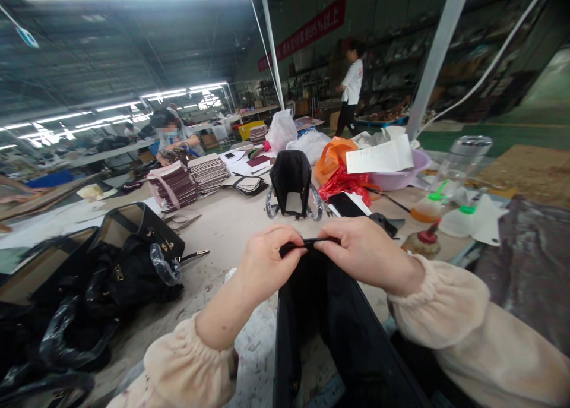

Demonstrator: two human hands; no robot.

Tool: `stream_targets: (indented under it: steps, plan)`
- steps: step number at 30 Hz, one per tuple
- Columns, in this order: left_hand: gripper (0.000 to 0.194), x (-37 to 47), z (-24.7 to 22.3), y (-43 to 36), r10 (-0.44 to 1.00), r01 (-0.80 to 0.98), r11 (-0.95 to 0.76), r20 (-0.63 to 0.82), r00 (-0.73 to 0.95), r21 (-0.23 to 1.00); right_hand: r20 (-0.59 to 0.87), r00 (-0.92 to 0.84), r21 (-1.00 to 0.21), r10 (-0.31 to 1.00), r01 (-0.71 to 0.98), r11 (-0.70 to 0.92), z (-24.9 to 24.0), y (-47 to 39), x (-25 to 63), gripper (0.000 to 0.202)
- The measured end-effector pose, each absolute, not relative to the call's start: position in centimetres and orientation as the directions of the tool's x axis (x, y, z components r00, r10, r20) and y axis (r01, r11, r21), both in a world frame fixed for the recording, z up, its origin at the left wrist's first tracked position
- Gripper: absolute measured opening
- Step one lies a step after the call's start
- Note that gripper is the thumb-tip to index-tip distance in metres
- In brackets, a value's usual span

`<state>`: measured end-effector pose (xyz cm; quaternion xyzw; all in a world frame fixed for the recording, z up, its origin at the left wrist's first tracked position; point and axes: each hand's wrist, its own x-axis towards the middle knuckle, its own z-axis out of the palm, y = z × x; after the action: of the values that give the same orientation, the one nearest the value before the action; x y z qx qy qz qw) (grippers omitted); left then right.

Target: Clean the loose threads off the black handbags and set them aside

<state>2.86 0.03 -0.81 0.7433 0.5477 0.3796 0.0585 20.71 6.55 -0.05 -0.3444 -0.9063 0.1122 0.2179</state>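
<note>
A black handbag (356,331) stands open in front of me, its far top edge pinched between my fingers. My left hand (271,256) grips that edge with thumb and fingertips. Close beside it, my right hand (363,247) pinches the same edge. The bag's inside is dark, and its lower part runs out of the frame. Beyond my hands a smaller-looking black bag (291,179) stands upright on the table, with clear plastic wrapped round its handles.
Several black handbags (133,259) crowd the left. Stacked panels (176,185) lie farther back. At right are a phone (350,205), a purple basin (401,170), a glass flask (461,164) and green-capped bottles (430,206). One person (171,138) sits opposite; another (351,87) stands behind.
</note>
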Motion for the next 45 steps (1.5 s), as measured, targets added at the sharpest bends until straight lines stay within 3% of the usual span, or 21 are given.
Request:
stream_targets:
  steps: [13,19,24,37,45]
  plan:
    - [0.009,3.3,-0.7,0.0,0.865,0.818,-0.351,0.493,0.096,0.457,0.323,-0.656,-0.381,0.683,0.57,0.728,-0.1,6.5,20.6,0.019]
    - [0.011,3.9,-1.4,-0.1,0.917,0.757,-0.131,0.369,-0.153,0.64,0.334,-0.648,-0.381,0.684,0.571,0.727,-0.2,6.4,20.7,0.02]
    - [0.013,4.0,-1.6,0.1,0.921,0.682,-0.102,0.328,-0.21,0.724,0.324,-0.64,-0.393,0.696,0.578,0.715,-0.2,6.5,20.5,0.018]
    - [0.012,4.0,-1.8,0.2,0.925,0.723,-0.077,0.319,-0.205,0.687,0.314,-0.668,-0.346,0.674,0.581,0.737,0.2,6.4,20.8,0.021]
    - [0.011,3.8,-0.9,0.0,0.939,0.808,-0.083,0.318,-0.133,0.583,0.279,-0.734,-0.204,0.619,0.585,0.785,1.1,6.3,19.5,0.019]
